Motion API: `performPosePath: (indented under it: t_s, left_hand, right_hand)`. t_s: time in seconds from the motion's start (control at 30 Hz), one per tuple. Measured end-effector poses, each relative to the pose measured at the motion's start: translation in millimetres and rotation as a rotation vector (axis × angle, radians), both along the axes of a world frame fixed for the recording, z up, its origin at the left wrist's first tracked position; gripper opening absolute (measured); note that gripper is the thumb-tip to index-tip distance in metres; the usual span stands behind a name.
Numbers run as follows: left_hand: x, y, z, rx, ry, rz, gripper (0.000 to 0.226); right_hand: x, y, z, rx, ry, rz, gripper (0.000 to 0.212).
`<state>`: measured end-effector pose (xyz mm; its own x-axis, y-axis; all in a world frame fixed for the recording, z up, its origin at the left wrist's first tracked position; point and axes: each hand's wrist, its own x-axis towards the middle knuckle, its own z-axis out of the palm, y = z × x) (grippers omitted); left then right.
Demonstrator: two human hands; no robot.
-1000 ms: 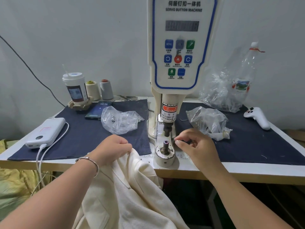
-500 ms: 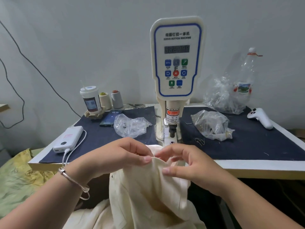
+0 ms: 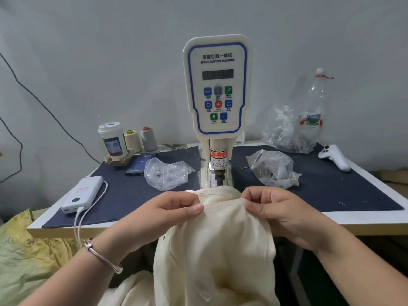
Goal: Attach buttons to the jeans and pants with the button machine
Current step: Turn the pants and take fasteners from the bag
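Cream pants [image 3: 216, 244] hang from the table's front edge, their top edge lifted in front of the button machine [image 3: 217, 102]. My left hand [image 3: 167, 215] pinches that fabric edge between thumb and fingers on the left. On the right, my right hand [image 3: 280, 210] pinches the same edge. The cloth covers the machine's lower die; its punch [image 3: 219, 176] shows just above the fabric. Two clear bags with small parts lie beside the machine, one to the left [image 3: 166, 173] and one to the right [image 3: 271, 167].
Dark blue mats [image 3: 123, 188] cover the white table. A power bank [image 3: 82, 194] with a cable, a phone [image 3: 141, 164], a cup [image 3: 112, 140] and two thread cones [image 3: 141, 139] stand at the left. A bottle in plastic [image 3: 309, 120] and a white controller [image 3: 334, 157] lie at the right.
Both hands have taken the pants' top edge and raised it over the machine's base, spreading apart along the edge. The view has pulled back and tilted up.
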<state>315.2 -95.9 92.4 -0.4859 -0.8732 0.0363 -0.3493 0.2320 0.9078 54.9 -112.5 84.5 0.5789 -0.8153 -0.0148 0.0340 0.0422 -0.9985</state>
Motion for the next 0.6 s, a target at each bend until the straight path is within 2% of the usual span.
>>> performPosePath:
  t_s: [0.1, 0.23, 0.3, 0.4, 0.6]
  left_hand:
    - [-6, -8, -21, 0.096, 0.132, 0.053, 0.029]
    - [-12, -17, -51, 0.408, 0.359, 0.109, 0.024]
    - [-15, -28, -59, 0.479, 0.413, 0.149, 0.021]
    - [-20, -50, -65, 0.427, 0.382, 0.244, 0.021]
    - [-21, -82, -66, 0.200, 0.215, 0.332, 0.023]
  right_hand:
    - [1, -14, -11, 0.079, 0.045, -0.012, 0.013]
    - [4, -34, -32, 0.170, 0.083, -0.045, 0.016]
    - [6, -46, -39, 0.207, 0.106, -0.090, 0.018]
    - [10, -63, -43, 0.256, 0.070, -0.176, 0.018]
    - [17, -90, -57, 0.119, 0.058, -0.250, 0.024]
